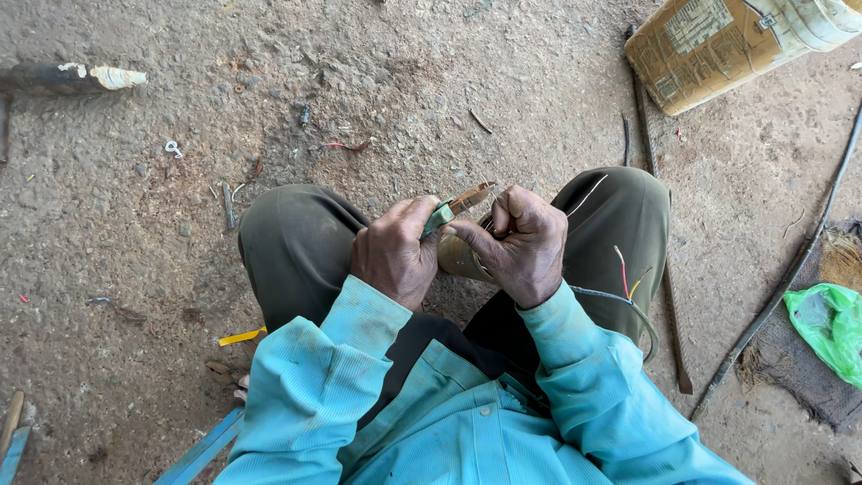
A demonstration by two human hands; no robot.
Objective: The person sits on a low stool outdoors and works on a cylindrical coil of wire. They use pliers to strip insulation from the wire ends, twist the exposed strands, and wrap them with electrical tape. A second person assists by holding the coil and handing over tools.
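Left hand (pixel 395 253): clenched round the green-handled pliers (pixel 453 208), just left of the knees' gap, rusty jaws pointing right to meet the work.
Pliers: over the lap, so scraps likely drop between the knees.
Right hand (pixel 519 244): right of the pliers, pinching thin wire; grey cable (pixel 620 304) trails off right.
Hidden: wire tip behind fingers; brown object beneath both hands unclear.

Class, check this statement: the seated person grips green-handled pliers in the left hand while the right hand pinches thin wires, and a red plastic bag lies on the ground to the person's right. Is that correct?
One detail is wrong: the plastic bag is green, not red, as the head view shows. The rest stands: the left hand grips the green-handled pliers, the right hand pinches thin wires, and the bag lies on the ground to the person's right.
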